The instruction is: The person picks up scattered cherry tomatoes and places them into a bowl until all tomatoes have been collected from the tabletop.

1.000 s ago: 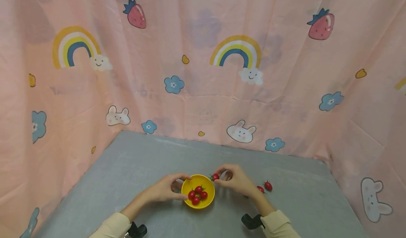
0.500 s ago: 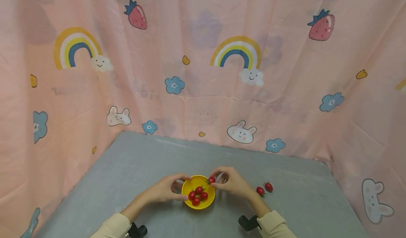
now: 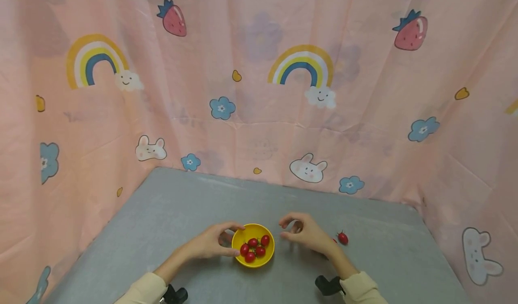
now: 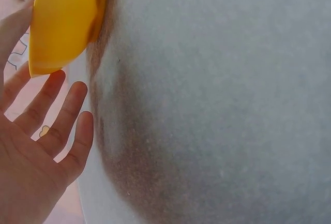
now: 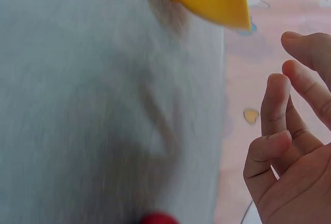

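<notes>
Yellow and glossy, the bowl [image 3: 252, 231] stands upright on the table [image 3: 202, 200], about midway between its left and right edges and well short of the far edge. Five small red tomatoes [image 3: 250, 257] lie inside it, close together, some with green stems showing. Your left hand [image 3: 210, 241] holds the bowl's left side, thumb and forefinger curved about the rim while the other fingers spread below. Your right hand [image 3: 305, 232] is just beside the bowl's right side and apart from it, fingers loosely bent, with a narrow gap between thumb and forefinger. Towards the table's right edge lies one loose tomato [image 3: 342, 238]; another tomato [image 3: 334, 240] is mostly hidden behind your right forearm. Pale sleeves [image 3: 147, 288] cover your arms above the black wrist mounts [image 3: 176, 295].

Grey and matt, the tabletop has pale scuffs and soft shadows under your hands. A pink curtain [image 3: 263, 137] rises behind the far edge and along both sides, creased and rippled. Rainbows [image 3: 300, 63], strawberries [image 3: 410, 34], rabbits [image 3: 307, 169] and blue flowers [image 3: 222, 108] are printed on it.
</notes>
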A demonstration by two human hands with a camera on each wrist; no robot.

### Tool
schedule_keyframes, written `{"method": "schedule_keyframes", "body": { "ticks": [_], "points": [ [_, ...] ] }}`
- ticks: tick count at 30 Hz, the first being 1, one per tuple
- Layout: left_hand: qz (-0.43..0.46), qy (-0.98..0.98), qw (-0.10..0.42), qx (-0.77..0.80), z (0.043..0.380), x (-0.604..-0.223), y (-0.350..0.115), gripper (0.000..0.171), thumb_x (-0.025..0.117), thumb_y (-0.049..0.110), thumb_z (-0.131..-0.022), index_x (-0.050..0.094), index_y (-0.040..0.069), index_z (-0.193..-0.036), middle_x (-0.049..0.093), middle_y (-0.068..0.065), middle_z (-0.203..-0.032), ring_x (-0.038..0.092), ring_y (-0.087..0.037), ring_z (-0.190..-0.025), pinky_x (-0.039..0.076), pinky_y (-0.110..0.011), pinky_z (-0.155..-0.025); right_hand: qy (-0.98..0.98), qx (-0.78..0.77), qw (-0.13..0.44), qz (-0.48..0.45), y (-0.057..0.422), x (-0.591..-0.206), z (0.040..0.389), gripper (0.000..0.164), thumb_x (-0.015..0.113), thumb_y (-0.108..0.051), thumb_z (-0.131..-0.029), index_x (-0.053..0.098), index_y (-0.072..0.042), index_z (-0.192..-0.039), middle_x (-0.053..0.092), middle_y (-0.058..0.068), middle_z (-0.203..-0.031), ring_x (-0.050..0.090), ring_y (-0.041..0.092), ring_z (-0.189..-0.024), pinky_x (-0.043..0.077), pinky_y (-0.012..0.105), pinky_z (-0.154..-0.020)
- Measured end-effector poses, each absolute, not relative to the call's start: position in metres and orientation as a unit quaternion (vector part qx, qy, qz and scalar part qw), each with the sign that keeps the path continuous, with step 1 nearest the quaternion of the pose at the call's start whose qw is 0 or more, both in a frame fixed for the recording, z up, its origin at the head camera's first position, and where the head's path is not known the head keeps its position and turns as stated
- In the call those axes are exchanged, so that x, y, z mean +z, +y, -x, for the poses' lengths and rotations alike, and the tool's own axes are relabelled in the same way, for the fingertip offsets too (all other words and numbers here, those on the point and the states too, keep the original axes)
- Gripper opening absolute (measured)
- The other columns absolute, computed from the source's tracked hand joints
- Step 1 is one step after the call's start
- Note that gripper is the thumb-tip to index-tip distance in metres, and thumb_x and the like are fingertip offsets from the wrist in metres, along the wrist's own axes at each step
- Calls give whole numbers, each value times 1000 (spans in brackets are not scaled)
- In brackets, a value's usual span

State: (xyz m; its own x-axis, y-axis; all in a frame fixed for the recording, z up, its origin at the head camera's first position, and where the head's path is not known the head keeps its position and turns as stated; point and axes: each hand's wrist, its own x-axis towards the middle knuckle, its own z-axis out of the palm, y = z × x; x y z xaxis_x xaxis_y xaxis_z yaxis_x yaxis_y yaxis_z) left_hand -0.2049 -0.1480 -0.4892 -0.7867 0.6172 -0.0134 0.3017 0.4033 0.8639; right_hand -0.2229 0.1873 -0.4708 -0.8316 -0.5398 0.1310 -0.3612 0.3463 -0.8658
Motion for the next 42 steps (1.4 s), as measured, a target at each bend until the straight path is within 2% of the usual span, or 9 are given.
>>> {"method": "schedule_keyframes", "body": {
  "ticks": [5,10,17,20,25,30,38,42],
  "points": [
    [-281,818,168,472,205,-488,-149,55,81,22,-91,57,12,-140,59,-8,-133,66,-19,-103,55,-36,-86,824,-492,73,270,209,-469,222,25,77,-12,-92,69,0,-112,66,18,-105,62,22,-74,54,28,-66],
    [-280,821,168,468,205,-489,-149,56,81,23,-90,57,13,-140,59,-5,-134,65,-15,-102,55,-34,-86,836,-488,69,243,232,-470,220,26,77,-13,-92,69,2,-112,65,16,-103,63,22,-73,53,29,-61],
    [-279,824,168,464,205,-490,-149,57,81,25,-90,56,14,-140,59,-4,-133,65,-14,-101,55,-33,-85,823,-516,44,233,266,-472,216,30,77,-10,-92,66,5,-115,63,26,-106,63,28,-68,50,29,-52],
    [-278,823,170,466,205,-490,-149,56,81,24,-90,56,14,-140,59,-5,-132,65,-14,-101,55,-32,-85,829,-512,31,223,280,-472,212,29,76,-10,-93,66,5,-115,63,26,-107,63,30,-69,49,28,-54],
    [-284,820,167,468,205,-491,-148,56,81,23,-91,56,14,-140,59,-6,-131,66,-14,-101,55,-32,-84,852,-486,6,194,303,-475,207,27,76,-10,-93,68,3,-114,65,23,-110,63,25,-71,51,29,-61],
    [-290,818,166,468,206,-491,-148,56,81,23,-91,56,13,-140,60,-6,-131,67,-14,-101,55,-32,-83,866,-473,23,164,321,-477,203,33,78,-9,-91,65,5,-118,64,24,-114,65,21,-73,52,30,-62],
    [-290,825,161,457,206,-490,-149,55,80,23,-91,57,14,-140,60,-6,-131,66,-12,-100,55,-33,-84,859,-480,78,159,335,-482,201,56,81,-7,-87,54,9,-133,55,35,-124,67,25,-73,51,32,-61],
    [-290,826,161,456,206,-490,-149,56,81,24,-91,57,14,-140,61,-6,-131,66,-12,-99,55,-31,-83,860,-478,84,158,339,-487,201,59,81,-8,-87,52,10,-135,55,35,-126,68,32,-84,54,33,-67]
  ]
}}
